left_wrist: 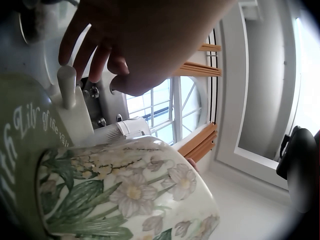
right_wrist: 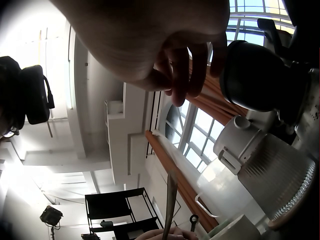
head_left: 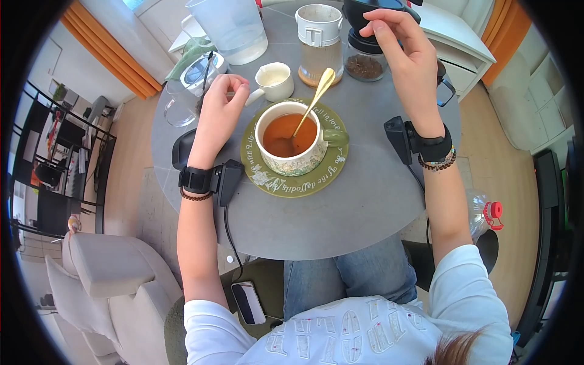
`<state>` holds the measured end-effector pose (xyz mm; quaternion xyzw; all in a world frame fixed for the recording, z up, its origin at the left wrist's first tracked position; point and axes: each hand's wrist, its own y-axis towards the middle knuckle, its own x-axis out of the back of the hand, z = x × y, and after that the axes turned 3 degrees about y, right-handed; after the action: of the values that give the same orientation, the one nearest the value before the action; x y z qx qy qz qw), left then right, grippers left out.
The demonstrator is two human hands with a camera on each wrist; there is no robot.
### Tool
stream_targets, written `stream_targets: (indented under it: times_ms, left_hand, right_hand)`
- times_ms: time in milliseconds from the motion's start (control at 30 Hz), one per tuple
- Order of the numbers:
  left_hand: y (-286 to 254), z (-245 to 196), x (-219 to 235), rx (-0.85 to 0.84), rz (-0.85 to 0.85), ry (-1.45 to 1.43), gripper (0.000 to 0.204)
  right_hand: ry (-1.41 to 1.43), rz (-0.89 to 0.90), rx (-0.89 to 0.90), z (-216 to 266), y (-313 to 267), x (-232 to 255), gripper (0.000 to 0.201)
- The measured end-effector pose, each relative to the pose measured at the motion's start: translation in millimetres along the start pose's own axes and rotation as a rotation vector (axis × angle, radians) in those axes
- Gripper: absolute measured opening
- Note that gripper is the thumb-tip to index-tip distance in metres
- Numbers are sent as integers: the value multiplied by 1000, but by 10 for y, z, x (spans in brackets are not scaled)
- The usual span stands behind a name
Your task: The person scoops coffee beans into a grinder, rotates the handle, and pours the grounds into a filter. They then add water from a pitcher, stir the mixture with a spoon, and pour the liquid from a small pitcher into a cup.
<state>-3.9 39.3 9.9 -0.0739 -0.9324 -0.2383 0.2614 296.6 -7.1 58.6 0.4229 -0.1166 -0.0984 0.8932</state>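
A flowered teacup [head_left: 295, 165] filled with reddish-brown tea sits on a green saucer [head_left: 261, 180] printed with white lettering. Out of the tea leans a gold spoon [head_left: 320, 89], its handle pointing up and away. My left hand [head_left: 221, 115] hovers left of the cup with loosely bent fingers, holding nothing. Close to those fingers is the stubby handle [left_wrist: 66, 84] of a small white milk pot [head_left: 283, 89]. My right hand [head_left: 410, 67] is raised at the right, empty, its fingers softly curved near a black cone-shaped dripper [right_wrist: 252, 77].
Behind the cup stand a ribbed glass canister [head_left: 320, 55] with a white clasped top and a clear pitcher [head_left: 234, 36]. A glass jar [head_left: 365, 66] of dark bits is under the dripper. At the left are a glass cup [head_left: 180, 112] and a white device with a display [head_left: 198, 70].
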Motion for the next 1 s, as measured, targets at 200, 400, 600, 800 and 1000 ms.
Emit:
stream_targets:
  times_ms: [200, 400, 600, 800, 1000]
  left_hand:
    - [11, -58, 0, -25, -133, -48, 23]
    - [-15, -224, 21, 26, -173, -71, 39]
    - [-30, -278, 32, 100, -144, -130, 42]
    - [-12, -212, 7, 65, -173, -127, 36]
    - [-1, -182, -14, -36, -173, -106, 28]
  right_hand:
    - [-28, -29, -19, 0, 6, 18, 19]
    - [-41, -23, -1, -1, 5, 7, 19]
    - [-30, -38, -14, 20, 1, -12, 18]
    - [4, -107, -65, 30, 38, -22, 25]
    - [-108, -343, -70, -227, 95, 49, 58]
